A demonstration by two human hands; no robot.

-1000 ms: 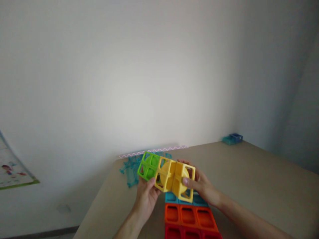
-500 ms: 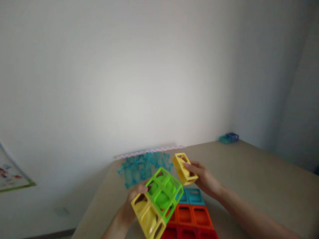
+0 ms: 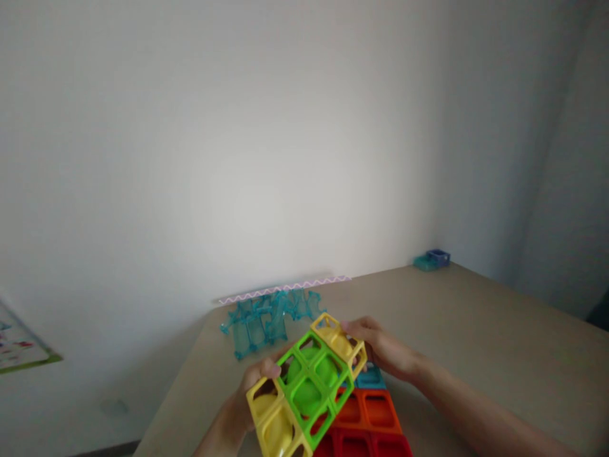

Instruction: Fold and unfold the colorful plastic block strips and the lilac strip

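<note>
My left hand (image 3: pixel 257 384) is closed on a joined pair of open-framed plastic blocks, a green block (image 3: pixel 311 381) with a yellow block (image 3: pixel 278 422) along its lower left side. A second yellow block (image 3: pixel 337 339) is gripped by my right hand (image 3: pixel 380 346); it lies against the green block's upper right side. Beneath them on the table are orange blocks (image 3: pixel 378 409), red blocks (image 3: pixel 354 444) and a light blue block (image 3: pixel 370 377), set in rows and partly hidden by the green block.
Clear teal plastic pieces (image 3: pixel 259 327) lie together on the tabletop (image 3: pixel 476 355) at back left. Behind them a pink and white wavy strip (image 3: pixel 285 289) runs along the wall. A teal and a dark blue piece (image 3: pixel 438 258) sit at the far right corner.
My right hand has brought its yellow block down and left, from a gap above to against the green block's side. The block in it has turned. My left hand has barely moved.
</note>
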